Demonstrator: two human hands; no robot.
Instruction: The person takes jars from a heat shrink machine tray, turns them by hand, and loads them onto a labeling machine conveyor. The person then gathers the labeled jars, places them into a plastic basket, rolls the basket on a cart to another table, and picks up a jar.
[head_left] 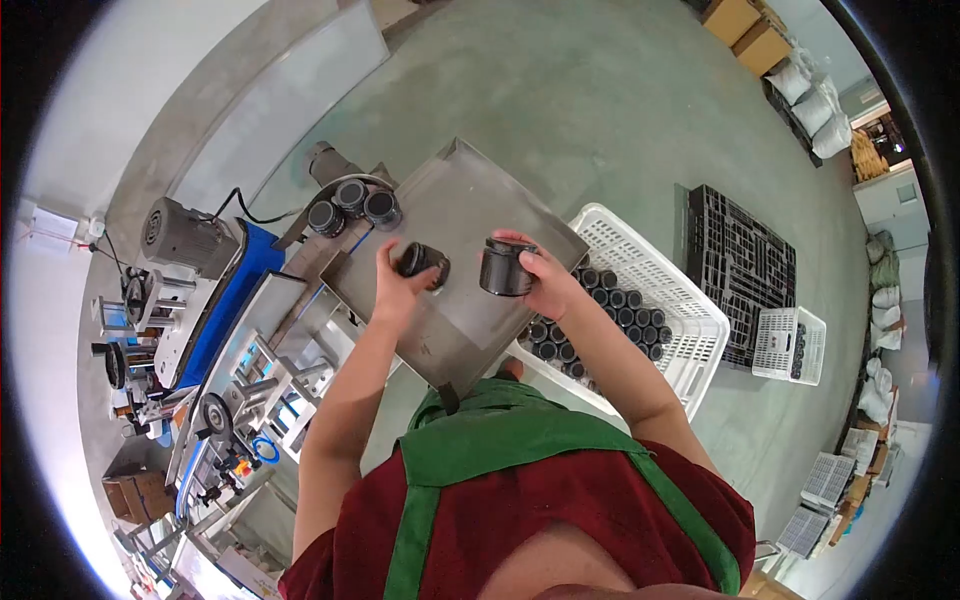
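My left hand (397, 292) is closed around a dark jar (420, 262), which tilts over the metal tray. In my right hand (548, 284) is a second dark jar (503, 270), gripped from its right side and held roughly upright. Both jars are above the grey metal tray (460, 190), a short gap apart. Three more black-lidded jars (350, 196) stand together just past the tray's left edge, beside the conveyor. My fingers hide part of each held jar.
A white crate (690, 300) holding several black-lidded jars (630, 318) is at my right, close to the tray. Beyond it lie a black pallet (740, 260) and a smaller white crate (775, 345). The conveyor machine with a blue belt (230, 310) and motor (175, 232) runs along my left.
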